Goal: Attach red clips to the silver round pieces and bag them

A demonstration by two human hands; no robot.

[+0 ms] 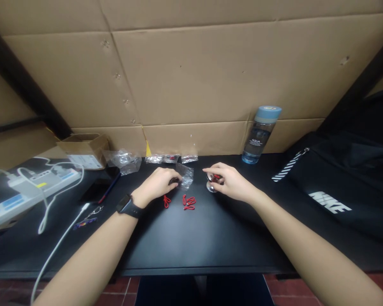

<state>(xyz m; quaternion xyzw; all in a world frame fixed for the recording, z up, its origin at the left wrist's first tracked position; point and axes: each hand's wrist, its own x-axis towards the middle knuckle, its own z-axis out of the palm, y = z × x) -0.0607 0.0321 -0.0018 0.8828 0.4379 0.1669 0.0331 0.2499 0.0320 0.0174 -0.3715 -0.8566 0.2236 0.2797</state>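
Observation:
My left hand [158, 183], with a black watch on its wrist, rests on the black table [210, 238] with its fingers curled onto the edge of a small clear plastic bag [185, 174]. My right hand [230, 182] is closed in a pinch round a small shiny metal piece with a red bit [212, 182]. Between and just in front of the hands lie small red looped pieces [189, 202], and one more red loop [166, 201] lies by the left wrist.
Several more clear bags [124, 160] lie along the cardboard wall. A water bottle [261, 134] stands at the back right, a black bag [338, 187] at right. At left are a cardboard box [83, 148], a power strip [25, 191] with white cable, and keys [89, 216].

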